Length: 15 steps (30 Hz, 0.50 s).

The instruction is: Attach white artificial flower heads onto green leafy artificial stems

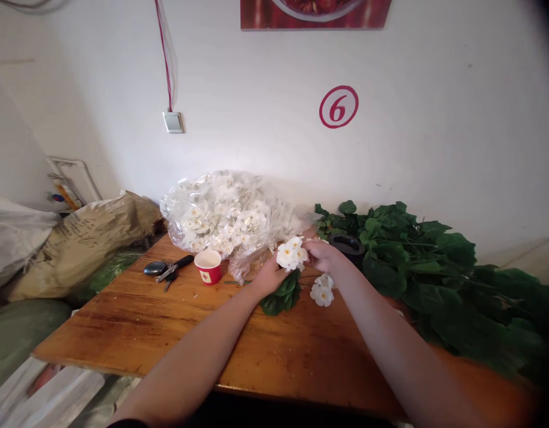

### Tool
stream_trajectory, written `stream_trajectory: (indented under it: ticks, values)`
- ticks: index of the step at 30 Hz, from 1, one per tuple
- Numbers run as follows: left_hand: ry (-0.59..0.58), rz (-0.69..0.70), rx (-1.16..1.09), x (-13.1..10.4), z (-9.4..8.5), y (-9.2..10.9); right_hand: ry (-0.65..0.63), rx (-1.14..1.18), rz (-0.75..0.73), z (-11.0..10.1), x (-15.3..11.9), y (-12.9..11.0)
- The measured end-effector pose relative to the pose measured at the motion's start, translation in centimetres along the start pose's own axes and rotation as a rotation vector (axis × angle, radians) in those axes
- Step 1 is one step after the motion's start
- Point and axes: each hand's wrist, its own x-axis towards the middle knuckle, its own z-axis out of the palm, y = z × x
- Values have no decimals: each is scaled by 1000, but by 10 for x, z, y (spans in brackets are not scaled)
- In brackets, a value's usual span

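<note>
My left hand (pixel 269 276) is closed round the base of a small bunch of white flowers with yellow centres (pixel 292 254), green leaves (pixel 282 294) hanging below it. Just right of the blooms is my right hand (pixel 319 254), its fingers drawn together; what they hold, if anything, is too small to make out. Beneath my right wrist, a second white flower cluster (pixel 322 290) lies over the wooden table (pixel 167 333). Behind my hands stands a clear plastic bag (pixel 225 214) full of white flowers.
A red paper cup (pixel 208 267) stands left of my hands, near scissors (pixel 171 274) and a dark rounded object (pixel 155 268). A black pot (pixel 346 244) and a large heap of green leaves (pixel 435 267) lie to the right. Wrapped sacks (pixel 87 238) are beyond the table's left edge.
</note>
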Motion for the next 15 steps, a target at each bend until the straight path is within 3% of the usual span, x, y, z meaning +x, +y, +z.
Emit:
stream_trajectory:
  ticks: [6, 10, 12, 15]
  values:
    - [-43, -4, 92, -1, 1, 0, 100, -52, 18, 6, -3, 0]
    - [-28, -19, 56, 1, 0, 3, 163, -247, -61, 5, -9, -9]
    - [-8, -28, 15, 3, 0, 5, 90, -330, -116, 4, -11, -11]
    - [46, -24, -40, 5, 1, 4, -126, -422, -205, 5, -13, -7]
